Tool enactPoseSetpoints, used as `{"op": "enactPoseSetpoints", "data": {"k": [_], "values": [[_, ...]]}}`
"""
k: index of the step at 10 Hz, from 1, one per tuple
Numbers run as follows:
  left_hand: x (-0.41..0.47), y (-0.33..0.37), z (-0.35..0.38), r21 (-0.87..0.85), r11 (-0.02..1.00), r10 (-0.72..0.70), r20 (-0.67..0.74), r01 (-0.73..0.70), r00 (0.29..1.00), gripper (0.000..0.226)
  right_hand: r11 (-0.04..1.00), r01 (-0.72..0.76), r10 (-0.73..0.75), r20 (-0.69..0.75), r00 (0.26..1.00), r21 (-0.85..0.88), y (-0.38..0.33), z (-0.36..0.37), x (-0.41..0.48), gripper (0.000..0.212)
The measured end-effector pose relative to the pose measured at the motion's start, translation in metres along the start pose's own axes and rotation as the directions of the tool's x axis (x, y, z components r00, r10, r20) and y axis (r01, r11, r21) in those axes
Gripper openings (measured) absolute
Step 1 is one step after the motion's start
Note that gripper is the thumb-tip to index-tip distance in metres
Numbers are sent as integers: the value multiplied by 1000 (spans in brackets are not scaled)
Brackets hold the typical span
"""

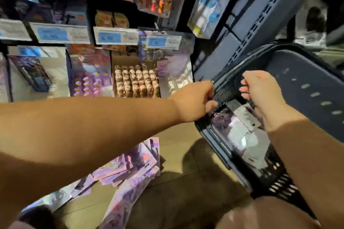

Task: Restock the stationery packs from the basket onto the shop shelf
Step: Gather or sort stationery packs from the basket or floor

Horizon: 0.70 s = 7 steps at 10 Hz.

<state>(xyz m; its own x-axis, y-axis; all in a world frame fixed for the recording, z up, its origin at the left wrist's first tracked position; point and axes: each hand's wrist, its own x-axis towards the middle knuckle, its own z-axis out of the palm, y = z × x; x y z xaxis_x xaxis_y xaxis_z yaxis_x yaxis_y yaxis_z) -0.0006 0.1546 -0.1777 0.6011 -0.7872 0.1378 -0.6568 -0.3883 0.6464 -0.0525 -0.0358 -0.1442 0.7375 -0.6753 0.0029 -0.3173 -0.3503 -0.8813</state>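
Packs on the floor: a loose heap of glossy purple packs on the floor point(128, 169) lies nearest, by the person's knee and apart from the basket.
Left hand: the left hand point(193, 100) grips the near rim of the basket, fingers over the edge and thumb beneath.
Right hand: the right hand point(260, 91) hovers at the basket's mouth with its fingers curled; the blur hides whether it grips anything.
Basket: the dark plastic basket point(307, 83) is tipped on its side, its opening turned toward the person.
Pack in the basket: one shiny pack in the basket point(240, 128) lies flat against the lower wall, just under the right hand.
Handling: probably light, thin and fairly stiff, a card backing in slick film, so it is likely to slide and to crease if bent.
Where to hold: best pinched at an edge or the top card strip, thumb on one face and fingers behind, not pressed across the middle.
Shelf: the shelf point(260, 20) stands beyond, crowded with boxed goods, a row of price tags point(115, 37) and a box of small figures point(135, 82).
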Motion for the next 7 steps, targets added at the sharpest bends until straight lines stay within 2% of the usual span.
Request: {"op": "enactPoseSetpoints", "data": {"k": [1, 2, 3, 4, 5, 6, 7], "values": [[13, 21, 22, 121, 980, 157, 33, -160, 987, 25, 982, -155, 159, 34, 987, -108, 58, -32, 14, 20], [19, 21, 42, 415, 873, 235, 104, -256, 967, 27, 940, -271, 288, 54, 956, -209, 115, -54, 28, 29], [20, 13, 59, 581, 733, 354, 118, -354, 928, 31, 787, -343, 412, 23, 911, -513, 162, -74, 31, 25], [22, 14, 69, 580, 696, 367, 219, -423, 904, 45, 803, -469, 497, -23, 868, -368, 208, -94, 20, 34], [28, 24, 74, 555, 701, 268, 377, -448, 887, 49, 755, -514, 546, -45, 837, -408, 231, -100, 22, 33], [36, 31, 82, 510, 753, 125, 509, -416, 851, 50, 729, -549, 560, -106, 822, -409, 257, -111, 27, 37], [42, 35, 87, 537, 751, 7, 576, -384, 817, 51, 717, -600, 596, -132, 792, -354, 284, -116, 30, 40]]}}
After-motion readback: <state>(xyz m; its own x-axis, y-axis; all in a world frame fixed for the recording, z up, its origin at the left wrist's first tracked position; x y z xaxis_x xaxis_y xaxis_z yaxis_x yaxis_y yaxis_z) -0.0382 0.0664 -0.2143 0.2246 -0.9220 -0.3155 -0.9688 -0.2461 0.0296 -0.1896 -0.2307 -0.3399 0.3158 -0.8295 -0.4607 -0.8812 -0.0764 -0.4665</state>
